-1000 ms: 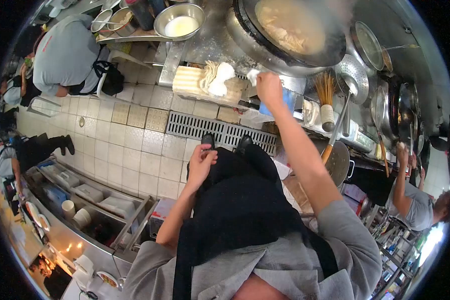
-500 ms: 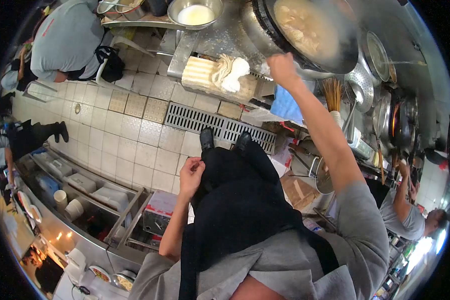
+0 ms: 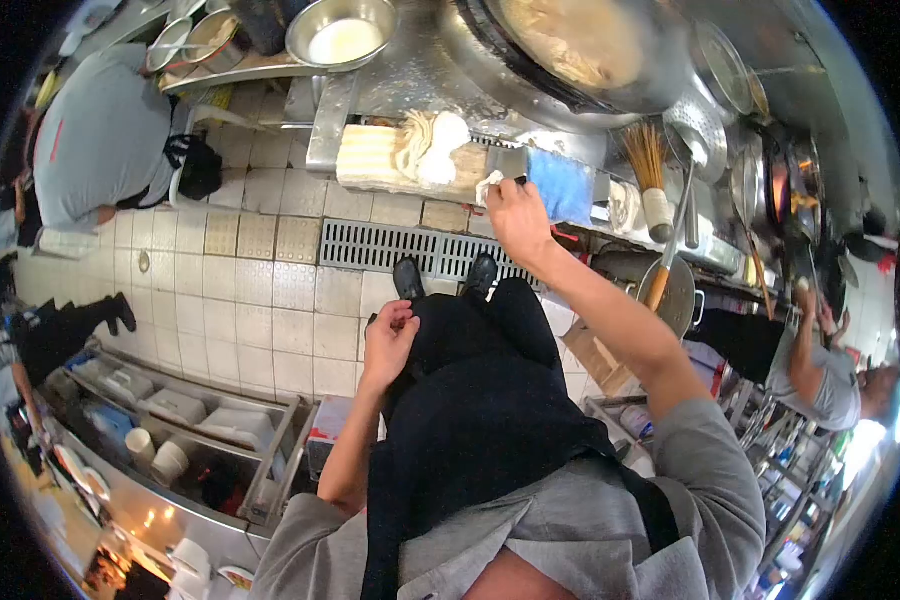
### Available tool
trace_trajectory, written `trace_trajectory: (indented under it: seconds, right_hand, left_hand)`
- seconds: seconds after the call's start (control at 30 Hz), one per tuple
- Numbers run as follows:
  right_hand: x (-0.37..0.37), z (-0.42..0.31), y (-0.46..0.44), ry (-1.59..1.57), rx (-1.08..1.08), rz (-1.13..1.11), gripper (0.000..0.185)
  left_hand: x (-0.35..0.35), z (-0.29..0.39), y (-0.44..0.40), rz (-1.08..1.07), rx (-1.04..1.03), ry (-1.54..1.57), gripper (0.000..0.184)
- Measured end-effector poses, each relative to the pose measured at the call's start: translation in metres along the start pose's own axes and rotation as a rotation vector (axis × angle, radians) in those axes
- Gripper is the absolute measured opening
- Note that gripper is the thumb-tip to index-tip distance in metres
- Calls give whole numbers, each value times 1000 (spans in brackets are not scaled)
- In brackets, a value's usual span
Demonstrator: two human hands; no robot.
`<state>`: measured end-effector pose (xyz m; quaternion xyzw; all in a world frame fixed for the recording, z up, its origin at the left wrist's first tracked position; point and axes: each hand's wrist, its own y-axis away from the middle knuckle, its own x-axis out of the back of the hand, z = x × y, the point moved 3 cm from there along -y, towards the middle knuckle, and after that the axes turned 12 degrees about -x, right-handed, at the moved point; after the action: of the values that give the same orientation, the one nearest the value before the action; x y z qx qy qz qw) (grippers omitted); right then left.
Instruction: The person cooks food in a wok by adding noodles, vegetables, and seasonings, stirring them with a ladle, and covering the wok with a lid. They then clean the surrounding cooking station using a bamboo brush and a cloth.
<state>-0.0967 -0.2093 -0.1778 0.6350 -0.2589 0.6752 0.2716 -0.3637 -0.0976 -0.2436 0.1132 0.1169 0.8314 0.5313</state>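
A small crumpled white cloth is gripped in my right hand, over the front edge of the metal counter. Just right of that hand a blue cloth hangs over the edge. On the left lies a folded striped towel, with a bundled white cloth on its right end. My left hand hovers by my dark apron, fingers loosely curled and not touching each other firmly; nothing shows in it.
A large wok of cloudy, steaming liquid stands beyond the counter. A metal bowl sits back left. A bamboo brush and ladle are at right. A floor drain grate lies by my shoes. Other people work on both sides.
My right hand has drawn back from the wok's rim toward me and left, bringing the white cloth to the counter's front edge. My left hand has barely moved.
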Motion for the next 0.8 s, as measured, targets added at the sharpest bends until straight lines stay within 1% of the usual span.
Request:
trace_trajectory:
  seconds: [0.07, 0.17, 0.2, 0.3, 0.33, 0.37, 0.4, 0.43, 0.47, 0.5, 0.57, 0.67, 0.77, 0.8]
  right_hand:
    - [-1, 7, 11, -188, -156, 122, 13]
    - [-7, 5, 22, -273, -345, 179, 15]
    - [-14, 4, 27, -315, -362, 164, 18]
    - [-12, 11, 50, -592, -452, 221, 19]
    - [15, 18, 58, -661, -511, 364, 18]
    - [19, 38, 67, -625, -608, 427, 17]
    - [36, 60, 72, -586, -599, 515, 16]
    - [47, 83, 75, -524, -686, 536, 15]
    - [57, 105, 72, -456, -797, 509, 16]
    - [48, 128, 68, -490, -844, 576, 17]
    - [14, 153, 56, -373, -838, 361, 11]
    - [-7, 167, 44, -364, -864, 255, 16]
    - [-16, 183, 29, -429, -996, 184, 17]
    - [-8, 184, 23, -450, -1003, 173, 17]
  left_hand:
    - [3, 12, -9, -55, 11, -67, 28]
    - [8, 12, -18, -54, -45, -92, 31]
    - [8, 11, -20, -72, -52, -101, 31]
    - [14, 7, -25, -121, -58, -138, 30]
    - [16, 4, -26, -137, -42, -159, 30]
    - [18, 0, -26, -145, -22, -181, 30]
    - [20, -4, -25, -135, -43, -173, 30]
    - [21, -4, -23, -138, -40, -205, 30]
    - [20, -2, -22, -143, -40, -239, 30]
    - [18, 0, -22, -149, -44, -272, 30]
    - [11, 4, -21, -169, -48, -339, 31]
    - [-1, 16, -24, -164, -89, -408, 31]
    - [-15, 26, -20, -172, -97, -424, 31]
    - [-19, 23, -18, -188, -94, -430, 31]
